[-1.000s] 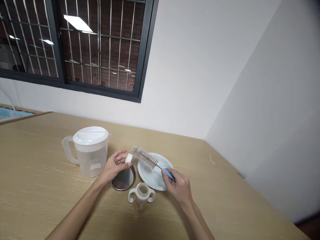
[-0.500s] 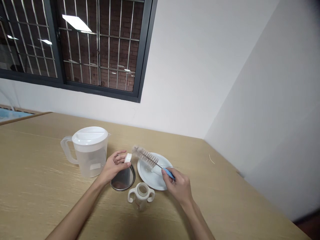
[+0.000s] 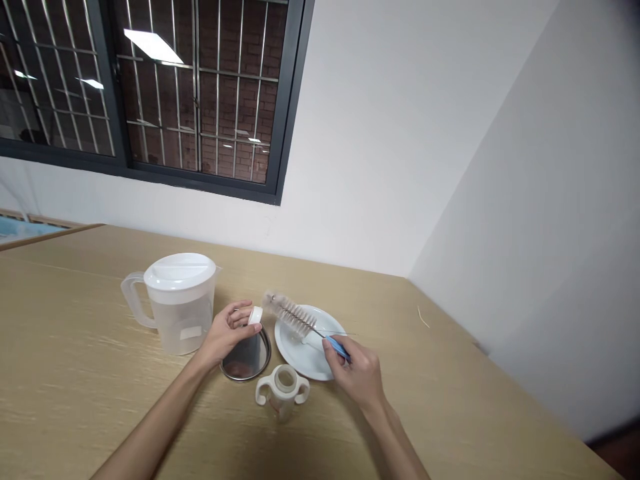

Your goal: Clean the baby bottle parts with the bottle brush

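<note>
Between the thumb and fingers of my left hand is a small white ring-shaped bottle cap, held over a round steel tray. My right hand grips the blue handle of a bottle brush; its pale bristles point left, the tip close beside the cap. Under the brush lies a white plate with a white item on it, partly hidden by the brush and hand. A baby bottle with two cream handles stands upright and uncapped in front of the tray and plate.
A clear pitcher with a white lid stands left of my left hand. A thin pale strip lies on the wooden table at the right. Behind are a white wall and a barred window.
The brush tip has shifted very slightly left, toward the cap. Both hands stay almost in place, and the bottle, plate, tray and pitcher have not moved.
</note>
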Demonstrator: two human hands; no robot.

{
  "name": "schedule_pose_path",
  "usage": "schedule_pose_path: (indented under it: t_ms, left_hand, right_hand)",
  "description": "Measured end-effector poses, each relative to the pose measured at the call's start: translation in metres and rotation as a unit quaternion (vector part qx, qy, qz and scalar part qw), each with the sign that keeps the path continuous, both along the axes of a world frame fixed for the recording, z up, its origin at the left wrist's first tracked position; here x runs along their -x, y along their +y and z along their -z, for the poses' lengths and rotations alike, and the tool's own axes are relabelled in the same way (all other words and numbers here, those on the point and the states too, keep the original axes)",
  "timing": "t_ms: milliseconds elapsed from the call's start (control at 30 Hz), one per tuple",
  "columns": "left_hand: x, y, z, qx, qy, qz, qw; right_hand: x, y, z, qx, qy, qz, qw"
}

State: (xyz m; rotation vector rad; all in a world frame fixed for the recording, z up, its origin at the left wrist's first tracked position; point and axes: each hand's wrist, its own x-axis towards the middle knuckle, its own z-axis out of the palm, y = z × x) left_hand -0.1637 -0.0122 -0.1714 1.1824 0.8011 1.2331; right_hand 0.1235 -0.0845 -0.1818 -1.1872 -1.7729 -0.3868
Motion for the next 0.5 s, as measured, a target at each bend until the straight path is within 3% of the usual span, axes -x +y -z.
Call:
schedule_pose_path:
  t_ms: [500]
  left_hand:
    - [0.0000, 0.0046, 0.0050, 0.004, 0.036, -0.014, 0.999]
  right_hand:
    - [0.0028, -0.0027, -0.0011, -0.002, -0.002, -0.014, 1.000]
